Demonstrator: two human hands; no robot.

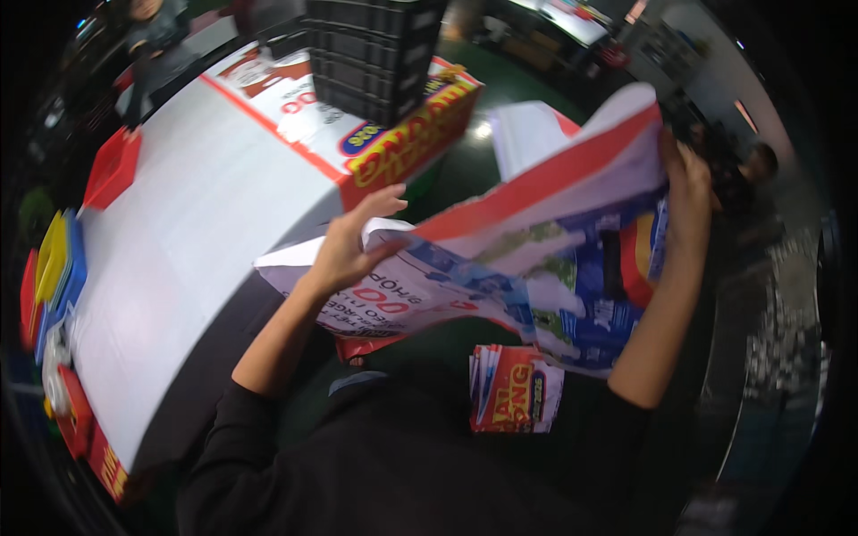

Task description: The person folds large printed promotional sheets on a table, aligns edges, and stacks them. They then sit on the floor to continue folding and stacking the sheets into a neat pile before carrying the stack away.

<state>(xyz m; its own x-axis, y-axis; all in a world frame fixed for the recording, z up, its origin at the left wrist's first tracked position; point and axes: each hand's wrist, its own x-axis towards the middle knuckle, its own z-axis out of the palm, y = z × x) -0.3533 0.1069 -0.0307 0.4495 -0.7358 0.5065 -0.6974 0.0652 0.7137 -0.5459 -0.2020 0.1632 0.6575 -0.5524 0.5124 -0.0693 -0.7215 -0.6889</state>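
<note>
A large, limp printed sheet [536, 205], white and blue with a wide red stripe, hangs in the air in front of me to the right of the table. My left hand [353, 241] has its left part between the thumb and the outstretched fingers. My right hand [686, 183] grips the raised right edge, with the fingertips partly hidden behind the sheet. The middle of it sags and folds over itself. Below the sheet lies a small stack of folded printed sheets [517, 390], red, yellow and white.
On my left stands a white-topped table [197, 232] with a printed cover at its far end. It bears a stack of black crates [371, 62], a red basket [113, 168] and several coloured trays [59, 268]. A person [156, 36] is beyond it; another [755, 170] is far right.
</note>
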